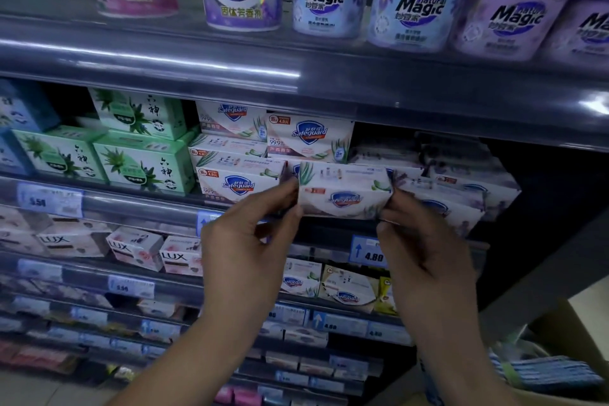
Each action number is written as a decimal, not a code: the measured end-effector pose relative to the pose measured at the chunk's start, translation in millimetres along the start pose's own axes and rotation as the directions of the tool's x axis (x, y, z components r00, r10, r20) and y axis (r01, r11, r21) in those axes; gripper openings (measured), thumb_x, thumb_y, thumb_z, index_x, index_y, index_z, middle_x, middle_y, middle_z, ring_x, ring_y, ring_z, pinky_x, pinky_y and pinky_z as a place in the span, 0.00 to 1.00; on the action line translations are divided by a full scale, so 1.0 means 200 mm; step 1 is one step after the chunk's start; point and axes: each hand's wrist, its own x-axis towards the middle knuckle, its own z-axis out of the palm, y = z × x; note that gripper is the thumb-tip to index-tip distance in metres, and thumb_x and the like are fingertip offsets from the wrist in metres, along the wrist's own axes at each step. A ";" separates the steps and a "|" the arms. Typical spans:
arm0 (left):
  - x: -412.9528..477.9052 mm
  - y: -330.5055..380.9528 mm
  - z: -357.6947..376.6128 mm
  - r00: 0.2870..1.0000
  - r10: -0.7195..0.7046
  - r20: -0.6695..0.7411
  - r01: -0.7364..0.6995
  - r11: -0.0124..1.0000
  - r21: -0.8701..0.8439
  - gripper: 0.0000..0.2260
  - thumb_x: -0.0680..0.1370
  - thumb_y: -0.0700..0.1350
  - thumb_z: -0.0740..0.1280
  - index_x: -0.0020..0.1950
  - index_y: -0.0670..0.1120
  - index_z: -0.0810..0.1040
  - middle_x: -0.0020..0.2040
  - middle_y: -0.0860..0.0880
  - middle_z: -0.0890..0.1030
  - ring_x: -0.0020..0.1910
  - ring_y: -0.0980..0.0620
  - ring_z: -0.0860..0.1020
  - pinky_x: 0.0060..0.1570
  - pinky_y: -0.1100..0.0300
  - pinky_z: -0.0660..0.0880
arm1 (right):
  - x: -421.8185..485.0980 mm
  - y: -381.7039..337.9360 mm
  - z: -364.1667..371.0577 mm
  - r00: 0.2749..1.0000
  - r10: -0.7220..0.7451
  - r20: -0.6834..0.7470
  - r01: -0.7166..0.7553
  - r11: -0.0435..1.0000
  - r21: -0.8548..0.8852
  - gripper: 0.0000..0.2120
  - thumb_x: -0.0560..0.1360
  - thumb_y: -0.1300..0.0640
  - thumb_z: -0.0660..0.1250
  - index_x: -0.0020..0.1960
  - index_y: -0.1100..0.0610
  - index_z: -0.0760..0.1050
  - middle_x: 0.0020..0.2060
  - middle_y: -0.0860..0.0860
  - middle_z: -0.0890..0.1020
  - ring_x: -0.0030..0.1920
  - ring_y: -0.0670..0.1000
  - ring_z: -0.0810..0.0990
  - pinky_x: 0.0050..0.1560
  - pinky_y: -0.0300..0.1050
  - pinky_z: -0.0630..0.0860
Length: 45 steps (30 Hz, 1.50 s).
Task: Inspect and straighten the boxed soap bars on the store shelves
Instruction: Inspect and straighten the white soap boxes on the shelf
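Grey store shelf [131,204] packed with soap, and my left hand [244,241] and right hand [425,241] fingers pinch the white Safeguard soap box [344,194] between them.

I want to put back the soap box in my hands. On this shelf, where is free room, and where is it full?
Free: the dark gap above the low boxes, right of the stacked Safeguard boxes. Crowded: the green boxes and Safeguard stack on the left. Both hands, left hand and right hand, hold the soap box.
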 end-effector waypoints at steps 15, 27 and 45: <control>-0.02 0.06 0.04 0.989 -0.089 0.117 0.084 0.995 0.046 0.21 0.78 0.46 0.71 0.71 0.49 0.80 0.54 0.67 0.80 0.52 0.78 0.78 0.53 0.76 0.77 | -0.01 0.02 -0.02 0.996 0.078 0.039 -0.076 0.996 -0.054 0.22 0.80 0.55 0.69 0.67 0.33 0.72 0.69 0.40 0.78 0.64 0.37 0.77 0.62 0.36 0.72; 0.02 0.03 -0.16 0.988 -0.033 0.148 0.027 0.999 0.048 0.15 0.77 0.43 0.67 0.61 0.53 0.82 0.50 0.64 0.84 0.55 0.66 0.82 0.50 0.72 0.79 | -0.02 -0.13 0.08 0.998 -0.024 -0.050 0.020 0.997 -0.072 0.14 0.78 0.55 0.71 0.54 0.35 0.77 0.55 0.45 0.83 0.53 0.43 0.82 0.54 0.37 0.77; 0.17 -0.19 -0.44 0.982 -0.107 0.157 0.100 0.994 0.050 0.25 0.79 0.60 0.67 0.76 0.64 0.70 0.64 0.69 0.77 0.59 0.68 0.79 0.53 0.66 0.80 | -0.07 -0.26 0.61 0.980 0.165 0.111 -0.157 0.984 -0.079 0.40 0.77 0.54 0.71 0.71 0.19 0.54 0.77 0.30 0.64 0.58 0.25 0.75 0.48 0.22 0.75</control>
